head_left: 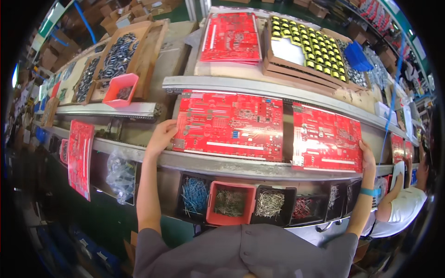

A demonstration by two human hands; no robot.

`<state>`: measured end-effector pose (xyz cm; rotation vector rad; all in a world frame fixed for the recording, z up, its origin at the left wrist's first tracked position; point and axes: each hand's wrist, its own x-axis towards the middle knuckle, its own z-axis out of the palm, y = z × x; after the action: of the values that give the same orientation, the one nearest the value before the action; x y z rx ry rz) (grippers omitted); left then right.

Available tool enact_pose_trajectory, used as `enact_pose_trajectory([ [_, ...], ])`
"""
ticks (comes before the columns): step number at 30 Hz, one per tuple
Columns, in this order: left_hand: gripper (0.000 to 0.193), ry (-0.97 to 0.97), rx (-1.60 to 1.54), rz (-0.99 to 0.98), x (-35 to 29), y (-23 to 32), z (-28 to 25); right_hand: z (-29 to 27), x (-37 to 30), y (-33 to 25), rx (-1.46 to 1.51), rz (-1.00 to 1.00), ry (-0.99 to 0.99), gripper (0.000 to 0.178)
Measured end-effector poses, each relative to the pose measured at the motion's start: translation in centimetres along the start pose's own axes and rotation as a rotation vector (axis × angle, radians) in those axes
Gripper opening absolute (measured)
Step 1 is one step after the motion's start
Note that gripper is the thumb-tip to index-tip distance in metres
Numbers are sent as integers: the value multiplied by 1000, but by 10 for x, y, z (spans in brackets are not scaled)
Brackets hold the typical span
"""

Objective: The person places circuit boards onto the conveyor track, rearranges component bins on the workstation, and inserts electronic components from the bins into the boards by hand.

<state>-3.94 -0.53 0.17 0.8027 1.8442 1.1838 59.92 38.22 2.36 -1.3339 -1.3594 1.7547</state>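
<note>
Bench rails run across mid-frame, with a left red circuit board at centre and a right red circuit board right of centre, a gap between them. Left hand is part-curled at the former's outer edge, right hand likewise at the latter's; whether either grips cannot be told. Uneven pressure could skew a board against the rails or knock their facing edges together.

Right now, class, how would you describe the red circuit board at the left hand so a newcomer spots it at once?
Find the two long metal rails crossing the middle. Between them, choose the left circuit board, with the left hand at its left edge. It is wider than the right circuit board and, unlike it, shows small blue parts.
</note>
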Motion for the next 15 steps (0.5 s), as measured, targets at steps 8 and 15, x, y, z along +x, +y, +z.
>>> enact_pose_trajectory([
  [8,27,23,17,43,2,-12,-21,20,14,0,35,0,-1,38],
  [15,28,234,137,72,-2,-21,-44,49,25,12,70,-16,-26,33],
])
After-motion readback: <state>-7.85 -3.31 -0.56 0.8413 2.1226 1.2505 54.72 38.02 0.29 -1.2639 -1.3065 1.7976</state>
